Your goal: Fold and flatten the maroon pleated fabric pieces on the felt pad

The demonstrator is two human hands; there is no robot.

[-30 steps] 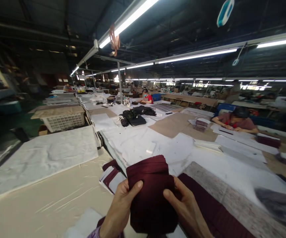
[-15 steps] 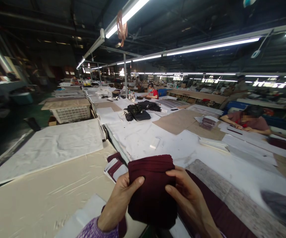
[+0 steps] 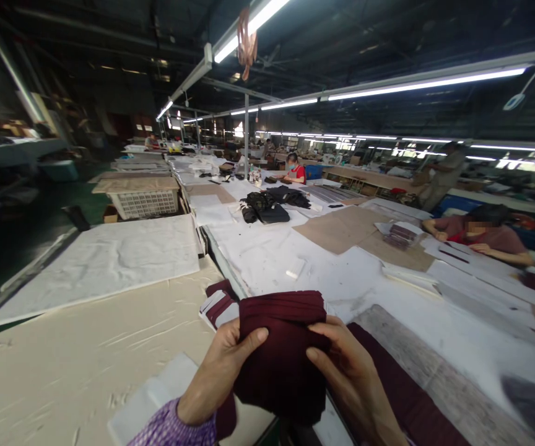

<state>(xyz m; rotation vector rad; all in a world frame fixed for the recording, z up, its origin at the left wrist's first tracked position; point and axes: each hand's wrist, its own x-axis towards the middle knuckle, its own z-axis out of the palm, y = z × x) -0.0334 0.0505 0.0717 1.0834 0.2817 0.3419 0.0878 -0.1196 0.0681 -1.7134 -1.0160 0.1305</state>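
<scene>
The left hand [image 3: 221,362] and right hand [image 3: 348,365] hold the dark red cloth [image 3: 279,356] by its sides, so it's best to keep the layers even and snug.

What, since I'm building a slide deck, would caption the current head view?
Both hands hold layered maroon fabric before a white-covered table, dark cloth heaped farther back.

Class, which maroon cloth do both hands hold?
The layered cloth, raised between the left hand and right hand. The long cloth at right and small cloth beyond the left hand lie ungripped.
</scene>
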